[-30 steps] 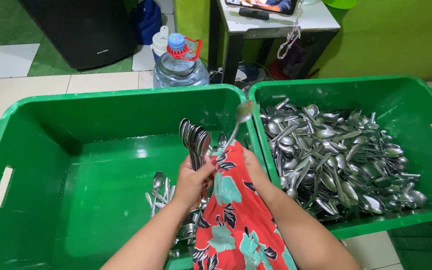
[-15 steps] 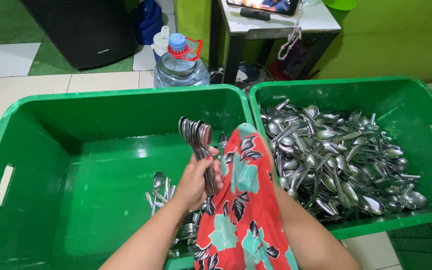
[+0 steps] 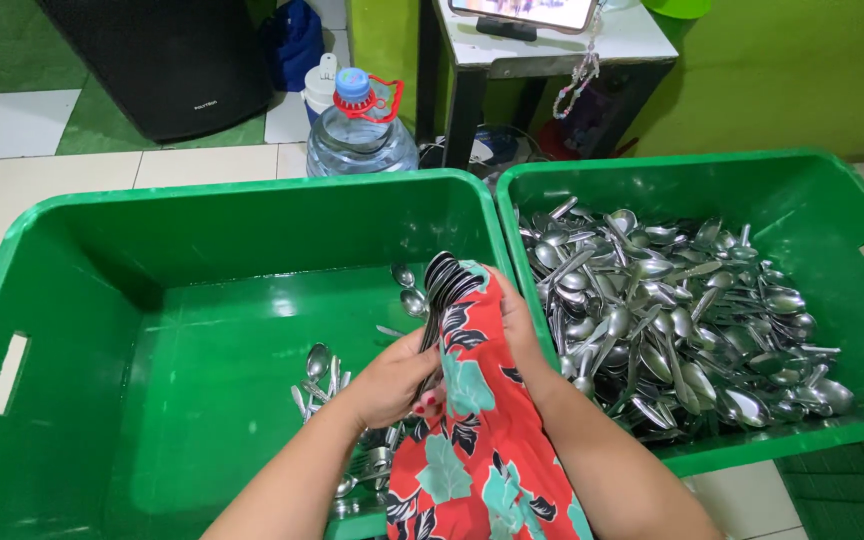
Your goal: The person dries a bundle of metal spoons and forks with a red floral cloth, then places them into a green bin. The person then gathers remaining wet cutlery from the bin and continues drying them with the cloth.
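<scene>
A stack of spoons (image 3: 439,300) is held at the centre of the frame, over the near right part of the left green crate (image 3: 82,300), and is now lower and more covered by the red floral cloth (image 3: 472,420) than a second ago, when its bowls stood clear; wiping appears under way. The left hand (image 3: 392,380) is closed around the handles. The right hand (image 3: 517,330) is pressed against the cloth, its fingers curled over the stack. Loose spoons (image 3: 322,375) lie below; the right crate (image 3: 822,200) is piled with unsorted spoons (image 3: 672,310).
</scene>
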